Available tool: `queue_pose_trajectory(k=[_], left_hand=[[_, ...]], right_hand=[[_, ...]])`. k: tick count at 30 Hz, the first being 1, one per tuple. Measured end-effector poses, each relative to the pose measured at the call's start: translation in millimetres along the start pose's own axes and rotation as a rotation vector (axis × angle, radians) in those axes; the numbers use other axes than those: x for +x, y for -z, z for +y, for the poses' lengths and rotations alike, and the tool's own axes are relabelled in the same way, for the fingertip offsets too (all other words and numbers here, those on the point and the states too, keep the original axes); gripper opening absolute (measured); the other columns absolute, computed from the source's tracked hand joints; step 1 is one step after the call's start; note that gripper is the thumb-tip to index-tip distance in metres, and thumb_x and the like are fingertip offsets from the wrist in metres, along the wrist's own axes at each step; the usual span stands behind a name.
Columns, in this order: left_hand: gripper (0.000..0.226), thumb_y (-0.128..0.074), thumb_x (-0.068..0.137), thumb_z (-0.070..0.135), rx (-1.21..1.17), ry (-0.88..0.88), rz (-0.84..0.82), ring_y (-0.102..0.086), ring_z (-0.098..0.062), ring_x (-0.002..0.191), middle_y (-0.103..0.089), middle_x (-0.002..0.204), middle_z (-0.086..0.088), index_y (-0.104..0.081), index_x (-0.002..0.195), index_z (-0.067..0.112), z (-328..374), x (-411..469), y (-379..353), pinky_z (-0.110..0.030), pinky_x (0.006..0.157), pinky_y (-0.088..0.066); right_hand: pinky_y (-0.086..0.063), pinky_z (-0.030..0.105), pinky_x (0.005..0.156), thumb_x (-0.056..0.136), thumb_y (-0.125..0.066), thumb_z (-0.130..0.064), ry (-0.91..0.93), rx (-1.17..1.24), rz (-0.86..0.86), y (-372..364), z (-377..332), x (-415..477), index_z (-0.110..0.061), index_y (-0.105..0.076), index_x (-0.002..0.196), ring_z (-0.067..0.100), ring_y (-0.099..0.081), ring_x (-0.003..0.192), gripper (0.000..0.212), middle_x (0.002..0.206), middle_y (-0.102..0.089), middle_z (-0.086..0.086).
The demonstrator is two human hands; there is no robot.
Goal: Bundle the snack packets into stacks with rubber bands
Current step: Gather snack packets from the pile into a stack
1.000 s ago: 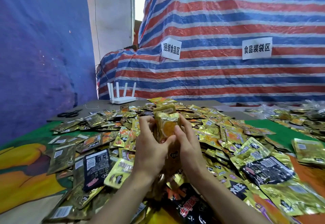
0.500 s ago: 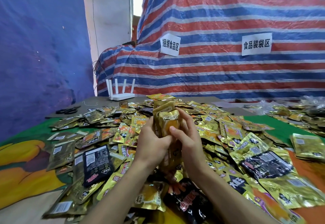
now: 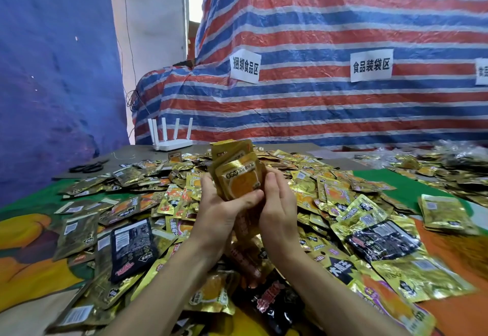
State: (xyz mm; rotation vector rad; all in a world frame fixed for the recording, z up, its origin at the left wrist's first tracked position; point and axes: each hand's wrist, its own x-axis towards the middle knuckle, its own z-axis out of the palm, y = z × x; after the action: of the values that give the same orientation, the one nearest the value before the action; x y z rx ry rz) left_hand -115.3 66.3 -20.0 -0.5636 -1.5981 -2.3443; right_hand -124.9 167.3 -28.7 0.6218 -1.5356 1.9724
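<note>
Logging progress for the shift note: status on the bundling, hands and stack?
Left hand grips gold packet stack, thumb across the front. Right hand flat against its right edge. No rubber band visible on it. Loose packets heaped beneath, nothing blocking.

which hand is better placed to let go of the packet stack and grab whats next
Right. The left hand grips the stack, thumb across the front packet; the right hand only rests flat against its right edge, so it can probably leave.
</note>
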Motion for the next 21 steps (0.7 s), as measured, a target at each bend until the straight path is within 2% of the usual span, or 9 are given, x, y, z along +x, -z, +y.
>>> queue_pose_trajectory(k=[2,4,7,10,12,14,16,19,21], left_hand=[[0.035,-0.075,0.075,0.020,0.079,0.073,-0.156,-0.074,-0.021,0.094,-0.076,0.101,-0.009,-0.073,0.108,0.011,-2,-1,1,-0.025,0.071,-0.057],[0.018,-0.071,0.076,0.020,0.273,-0.009,-0.192,-0.072,-0.011,0.083,-0.076,0.089,-0.002,-0.077,0.092,0.016,-4,-1,3,-0.020,0.066,-0.055],[0.035,-0.077,0.062,0.015,0.515,-0.174,-0.026,-0.071,-0.014,0.076,-0.074,0.084,-0.006,-0.070,0.096,0.008,-11,-1,4,-0.032,0.067,-0.059],[0.056,-0.083,0.056,0.022,0.480,-0.227,0.032,-0.071,-0.024,0.073,-0.073,0.083,-0.012,-0.063,0.102,-0.003,-16,-6,1,-0.049,0.067,-0.059],[0.055,-0.086,0.057,0.023,0.506,-0.271,0.059,-0.072,-0.025,0.074,-0.073,0.082,-0.008,-0.060,0.102,0.004,-15,-6,1,-0.047,0.066,-0.059],[0.049,-0.087,0.059,0.016,0.473,-0.309,0.086,-0.070,-0.023,0.072,-0.070,0.080,-0.009,-0.057,0.097,0.008,-11,-5,1,-0.037,0.063,-0.059],[0.041,-0.082,0.063,0.009,0.413,-0.303,0.022,-0.067,-0.024,0.068,-0.068,0.078,-0.016,-0.058,0.095,-0.001,-9,-4,1,-0.033,0.060,-0.054],[0.040,-0.073,0.066,0.004,0.327,-0.230,-0.089,-0.059,-0.022,0.063,-0.060,0.071,-0.012,-0.052,0.094,-0.015,-10,-4,-1,-0.027,0.054,-0.048],[0.037,-0.067,0.068,0.004,0.315,-0.203,-0.092,-0.051,-0.028,0.061,-0.054,0.071,-0.015,-0.048,0.096,-0.010,-10,-6,-5,-0.031,0.048,-0.045]], right_hand=[[-0.055,0.034,0.075,0.101,-0.039,-0.030,0.028,-0.005,0.013,-1,0,1,-0.007,-0.062,0.102,0.028,-0.063,0.086,0.033,0.094,-0.065,0.016],[-0.055,0.047,0.089,0.097,-0.039,-0.038,-0.020,-0.048,0.054,1,2,3,-0.012,-0.066,0.103,0.032,-0.062,0.101,0.038,0.107,-0.063,0.019],[-0.056,0.053,0.088,0.096,-0.036,-0.051,-0.095,-0.066,0.032,2,3,2,-0.014,-0.072,0.098,0.035,-0.066,0.099,0.053,0.102,-0.069,0.019],[-0.057,0.047,0.068,0.094,-0.036,-0.066,-0.086,-0.097,-0.015,0,1,2,-0.003,-0.070,0.088,0.035,-0.067,0.074,0.072,0.083,-0.071,0.021],[-0.053,0.039,0.063,0.091,-0.037,-0.074,-0.089,-0.130,-0.021,1,1,3,-0.006,-0.069,0.080,0.026,-0.064,0.065,0.076,0.074,-0.070,0.015],[-0.057,0.046,0.076,0.090,-0.035,-0.076,-0.126,-0.202,-0.081,1,2,5,-0.010,-0.072,0.086,0.026,-0.071,0.077,0.075,0.082,-0.074,0.007],[-0.054,0.053,0.092,0.090,-0.035,-0.072,-0.179,-0.203,-0.140,-2,1,4,-0.007,-0.071,0.099,0.031,-0.071,0.094,0.075,0.095,-0.075,0.011],[-0.052,0.057,0.096,0.087,-0.046,-0.065,-0.215,-0.068,-0.160,-1,-3,0,-0.009,-0.068,0.107,0.035,-0.068,0.101,0.063,0.103,-0.070,0.017],[-0.057,0.046,0.092,0.088,-0.049,-0.061,-0.227,-0.027,-0.169,3,-5,1,-0.007,-0.064,0.111,0.034,-0.066,0.105,0.061,0.108,-0.066,0.020]])
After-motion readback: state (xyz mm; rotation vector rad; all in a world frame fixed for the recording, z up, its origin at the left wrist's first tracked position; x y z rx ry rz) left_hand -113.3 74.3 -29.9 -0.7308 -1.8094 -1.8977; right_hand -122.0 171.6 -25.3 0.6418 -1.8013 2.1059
